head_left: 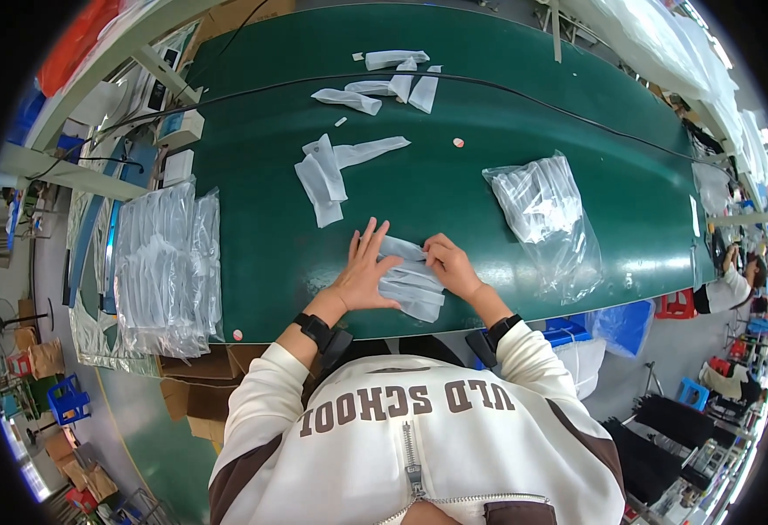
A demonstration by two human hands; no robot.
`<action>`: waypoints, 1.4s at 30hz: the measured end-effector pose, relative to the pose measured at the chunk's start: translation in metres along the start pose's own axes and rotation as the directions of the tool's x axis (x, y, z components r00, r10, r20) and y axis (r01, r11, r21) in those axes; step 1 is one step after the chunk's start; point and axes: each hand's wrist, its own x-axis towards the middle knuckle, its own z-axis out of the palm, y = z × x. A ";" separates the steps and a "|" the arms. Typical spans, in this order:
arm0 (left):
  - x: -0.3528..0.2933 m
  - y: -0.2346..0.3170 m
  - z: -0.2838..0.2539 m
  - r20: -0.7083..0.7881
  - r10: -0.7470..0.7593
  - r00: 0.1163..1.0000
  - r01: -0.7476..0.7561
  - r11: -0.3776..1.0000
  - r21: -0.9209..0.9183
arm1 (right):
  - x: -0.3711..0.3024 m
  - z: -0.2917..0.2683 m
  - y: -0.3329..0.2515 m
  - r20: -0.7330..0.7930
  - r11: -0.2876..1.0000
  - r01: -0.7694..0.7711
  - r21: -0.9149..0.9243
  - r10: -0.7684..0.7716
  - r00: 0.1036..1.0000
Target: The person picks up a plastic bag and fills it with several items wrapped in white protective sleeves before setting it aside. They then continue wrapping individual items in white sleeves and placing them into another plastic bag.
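Fingers spread flat, pressing white pouches

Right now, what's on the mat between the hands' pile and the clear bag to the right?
Nothing: the head view shows bare green mat between the pile under both hands and the clear bag.

- Bright, even overhead light; shadows are faint.
- Soft glare on the clear plastic bag of white pieces.
- Strong fisheye bending at the black, vignetted rim.
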 end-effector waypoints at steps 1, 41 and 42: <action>0.000 -0.003 0.001 0.049 -0.002 0.999 0.001 1.000 0.012 | -0.002 -0.002 -0.001 -0.012 0.999 -0.039 -0.005 0.039 0.999; 0.043 0.012 0.062 -0.009 -0.216 0.976 0.139 0.659 -0.739 | -0.088 0.001 -0.057 0.031 0.935 -0.340 -0.104 0.345 0.938; 0.050 0.024 0.063 -0.070 -0.162 0.984 0.081 0.768 -0.636 | -0.105 -0.019 -0.065 0.025 0.903 -0.429 0.024 0.429 0.903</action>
